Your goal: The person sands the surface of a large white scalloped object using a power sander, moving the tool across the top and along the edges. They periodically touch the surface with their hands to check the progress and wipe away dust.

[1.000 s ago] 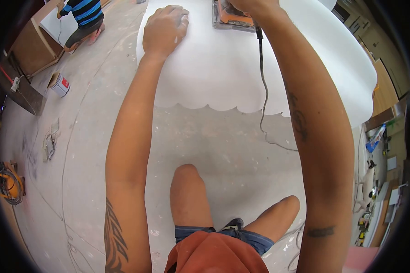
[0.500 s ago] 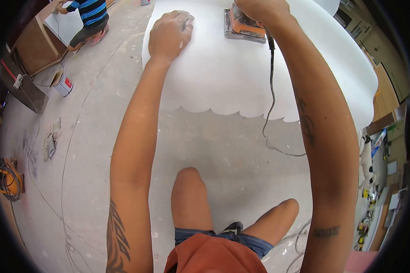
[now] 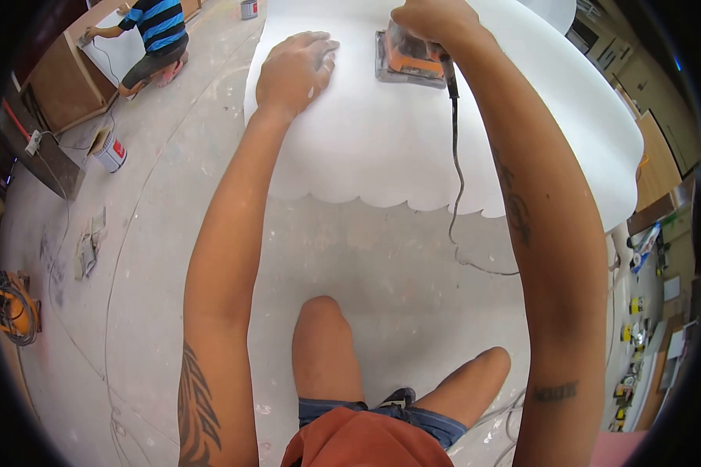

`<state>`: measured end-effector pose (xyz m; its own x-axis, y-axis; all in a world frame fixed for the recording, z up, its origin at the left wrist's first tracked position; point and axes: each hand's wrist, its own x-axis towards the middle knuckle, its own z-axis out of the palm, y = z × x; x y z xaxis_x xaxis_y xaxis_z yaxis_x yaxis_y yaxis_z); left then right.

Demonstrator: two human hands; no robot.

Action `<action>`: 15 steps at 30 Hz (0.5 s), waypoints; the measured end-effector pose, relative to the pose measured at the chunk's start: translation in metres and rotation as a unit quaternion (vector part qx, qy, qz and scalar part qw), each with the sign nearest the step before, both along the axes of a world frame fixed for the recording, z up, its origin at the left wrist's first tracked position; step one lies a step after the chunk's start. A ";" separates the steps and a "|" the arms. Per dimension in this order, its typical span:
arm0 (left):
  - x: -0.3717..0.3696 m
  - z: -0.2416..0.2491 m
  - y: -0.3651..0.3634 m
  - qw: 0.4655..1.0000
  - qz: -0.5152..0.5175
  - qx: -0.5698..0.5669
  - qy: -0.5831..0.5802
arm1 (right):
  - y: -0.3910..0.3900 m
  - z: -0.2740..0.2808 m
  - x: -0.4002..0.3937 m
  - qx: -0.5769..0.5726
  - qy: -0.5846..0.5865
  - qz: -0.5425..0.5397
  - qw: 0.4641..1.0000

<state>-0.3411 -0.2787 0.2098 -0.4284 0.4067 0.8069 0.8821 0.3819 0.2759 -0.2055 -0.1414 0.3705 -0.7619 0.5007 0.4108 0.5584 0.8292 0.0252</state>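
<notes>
A large white panel (image 3: pixel 366 148) with a scalloped near edge lies in front of me. My right hand (image 3: pixel 436 19) grips an orange and black electric sander (image 3: pixel 413 62), whose pad rests on the panel's surface. From the sander's rear a dark power cord (image 3: pixel 457 148) hangs down over the scalloped edge to the floor. My left hand (image 3: pixel 296 74) lies on the panel near its left edge, fingers stretched out and dusty, holding nothing.
At the upper left another person (image 3: pixel 156 39) kneels by a wooden cabinet (image 3: pixel 66 74). A paint can (image 3: pixel 107 150) and an orange-and-black machine (image 3: pixel 15 307) stand on the floor at left. Thin cables (image 3: pixel 109 288) cross the floor. Tools (image 3: pixel 631 335) lie along the right side.
The sander has shifted slightly left and nearer to me under my right hand. My left hand stays on the panel, its fingers a little more extended. The other person's arm has moved.
</notes>
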 end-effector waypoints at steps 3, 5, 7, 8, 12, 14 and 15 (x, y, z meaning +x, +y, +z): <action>-0.003 0.001 0.001 0.997 -0.026 -0.030 0.059 | -0.021 0.013 0.017 -0.040 -0.031 0.006 0.999; -0.004 -0.001 0.002 0.999 0.017 -0.028 0.043 | -0.027 0.016 0.016 -0.084 -0.066 0.006 0.994; -0.003 -0.003 0.005 0.997 0.048 -0.032 0.043 | -0.018 0.015 0.004 -0.092 -0.078 -0.029 0.992; -0.003 -0.002 0.006 0.995 0.077 -0.036 0.044 | -0.013 0.013 -0.002 -0.092 -0.075 -0.030 0.993; -0.004 -0.003 0.010 0.995 0.090 -0.026 0.037 | -0.006 0.014 -0.016 -0.069 -0.033 -0.042 0.996; -0.003 -0.003 0.008 0.995 0.088 -0.041 0.037 | -0.010 0.015 -0.014 -0.075 -0.042 -0.034 0.996; -0.004 -0.002 0.009 0.995 0.088 -0.043 0.036 | -0.013 0.015 -0.010 -0.081 -0.046 -0.015 0.996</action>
